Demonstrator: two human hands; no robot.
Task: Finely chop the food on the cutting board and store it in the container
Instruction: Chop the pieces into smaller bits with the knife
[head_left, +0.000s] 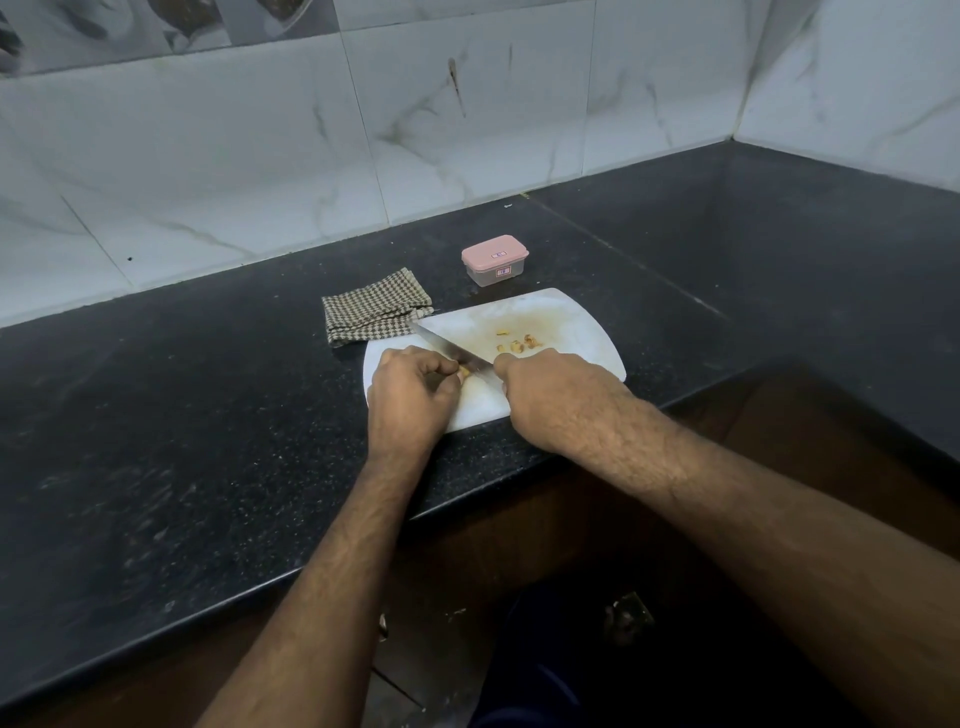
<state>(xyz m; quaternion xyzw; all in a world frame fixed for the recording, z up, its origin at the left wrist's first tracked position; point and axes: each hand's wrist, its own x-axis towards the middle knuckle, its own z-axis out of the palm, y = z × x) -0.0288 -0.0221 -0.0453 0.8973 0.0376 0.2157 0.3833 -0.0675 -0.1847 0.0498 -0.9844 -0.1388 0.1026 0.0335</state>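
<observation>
Chopping looks underway: right hand (550, 387) grips one knife (451, 349), blade across one white cutting board (582, 325); left hand (410, 387) curls its fingers onto a yellowish piece (464, 371). About five cut bits (519, 343) lie beyond. One pink-lidded container (494, 260), closed, waits behind, beside one checked cloth (374, 312).

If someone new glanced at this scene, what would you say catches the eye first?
Most likely the two hands at the white cutting board near the counter's front edge: the right hand grips a knife while the left hand pins a small yellowish piece of food against the blade. Next, the pink-lidded container, lid on, stands behind the board, with a folded checked cloth to its left.
</observation>
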